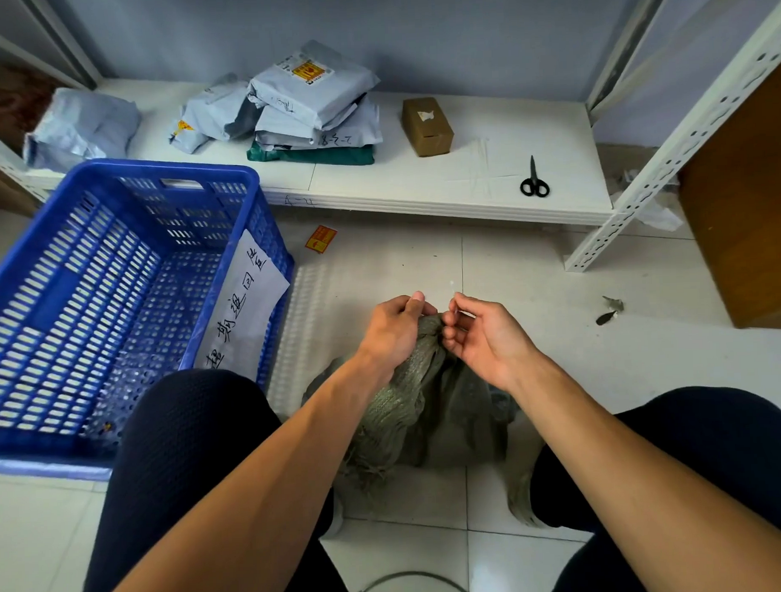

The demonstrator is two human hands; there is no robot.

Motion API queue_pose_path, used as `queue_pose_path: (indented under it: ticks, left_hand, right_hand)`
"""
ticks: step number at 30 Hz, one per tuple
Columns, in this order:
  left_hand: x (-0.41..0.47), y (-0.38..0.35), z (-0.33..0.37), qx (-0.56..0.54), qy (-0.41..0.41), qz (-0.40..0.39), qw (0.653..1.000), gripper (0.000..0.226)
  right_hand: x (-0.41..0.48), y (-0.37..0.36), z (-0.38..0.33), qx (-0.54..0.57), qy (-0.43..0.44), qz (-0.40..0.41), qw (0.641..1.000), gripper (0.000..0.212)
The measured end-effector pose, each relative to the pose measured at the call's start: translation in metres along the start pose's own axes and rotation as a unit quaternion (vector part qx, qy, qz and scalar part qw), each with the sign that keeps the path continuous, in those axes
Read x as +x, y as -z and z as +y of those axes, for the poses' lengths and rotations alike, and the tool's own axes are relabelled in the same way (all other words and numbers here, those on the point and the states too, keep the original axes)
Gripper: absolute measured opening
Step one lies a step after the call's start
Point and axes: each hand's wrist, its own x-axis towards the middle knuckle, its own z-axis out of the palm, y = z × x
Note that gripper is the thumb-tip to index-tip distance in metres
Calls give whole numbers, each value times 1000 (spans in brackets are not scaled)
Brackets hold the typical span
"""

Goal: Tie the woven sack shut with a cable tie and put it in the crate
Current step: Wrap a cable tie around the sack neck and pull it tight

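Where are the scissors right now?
The scissors lie on the low white shelf, toward its right end, right of the brown cardboard box.

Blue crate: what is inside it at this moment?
The blue crate holds a white sheet of paper with handwriting, leaning against its right wall, and a few small scraps on the floor. The near right corner is hidden by the person's left knee.
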Motion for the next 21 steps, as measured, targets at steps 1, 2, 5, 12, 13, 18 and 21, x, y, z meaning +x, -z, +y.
queue_pose_path:
  ticks: [1,2,5,12,13,18,21]
  left_hand:
    - [0,0,0,-2,1,2,1000,40]
    - [1,0,-1,-4,3,1,1000,40]
    - [0,0,0,-6,0,1,1000,38]
    - [0,0,0,8,13,-1,1000,33]
    - [0,0,0,8,14,-2,1000,31]
    - [-2,-1,0,7,7,1,1000,27]
    - [-2,-1,1,10,7,1,1000,27]
  right_hand:
    - [-1,0,0,0,0,-2,1000,26]
    - [-2,-1,0,2,2,-2,1000,26]
    - [-4,-2,0,10,7,1,1000,27]
    - [-5,-2,0,-1,16,9,1000,26]
    - [-5,-2,0,-5,18,10,1000,26]
    - [-5,-3,1,-20,21,11,1000,25]
    - [-4,-3,1,-27,22,11,999,25]
